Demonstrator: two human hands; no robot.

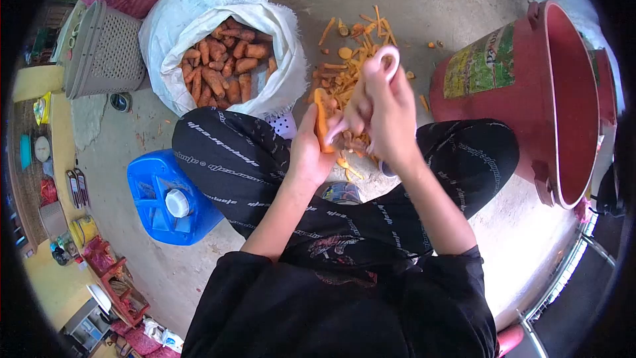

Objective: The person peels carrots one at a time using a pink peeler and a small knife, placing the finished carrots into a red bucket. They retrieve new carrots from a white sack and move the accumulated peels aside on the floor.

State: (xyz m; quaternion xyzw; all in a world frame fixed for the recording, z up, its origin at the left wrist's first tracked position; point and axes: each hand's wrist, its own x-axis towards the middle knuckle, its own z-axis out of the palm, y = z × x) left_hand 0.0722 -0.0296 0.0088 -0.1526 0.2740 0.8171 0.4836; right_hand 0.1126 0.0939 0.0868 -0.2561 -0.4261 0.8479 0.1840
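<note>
My left hand (309, 152) is closed around a carrot (323, 119), held upright in front of my knees with its bright orange flesh showing. My right hand (392, 116), partly smeared by motion, grips a pale pink peeler (386, 58) whose ring-shaped handle end sticks out above the fingers. The peeler's other end overlaps the carrot's lower part. Behind both hands, a heap of orange peelings and carrot pieces (334, 81) lies on the concrete floor, partly hidden by my right hand.
An open white sack (159, 46) of unpeeled carrots (222, 59) stands ahead on the left. A large red tub (477, 103) is on the right. Beside my left knee sits a blue jerrycan (156, 182). A grey perforated basket (109, 50) stands left of the sack.
</note>
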